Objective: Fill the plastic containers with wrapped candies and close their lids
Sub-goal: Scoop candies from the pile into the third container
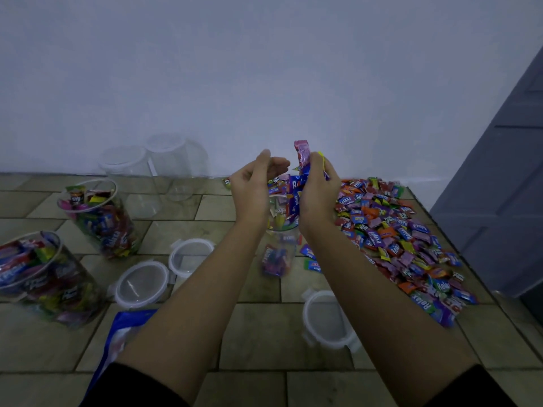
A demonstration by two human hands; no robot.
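A person's right hand [317,195] clutches a fistful of candies [302,155] over a partly filled jar [279,254]; the left hand [254,186] is cupped, empty. Two full jars [101,221] stand left of it.

Right hand [318,195] grips a bunch of wrapped candies [301,171] over the clear container [280,248] at centre; left hand [252,186] cupped alongside, holding nothing. Candy pile [396,230] at 3 o'clock, filled containers [100,218] at 9 o'clock

Arms [188,304] stretched forward, bare below dark sleeves [138,386], hands raised close together at centre, left hand [254,186] loosely cupped, palm turned right, holding nothing, right hand [318,195] curled round a bunch of candies [299,174]
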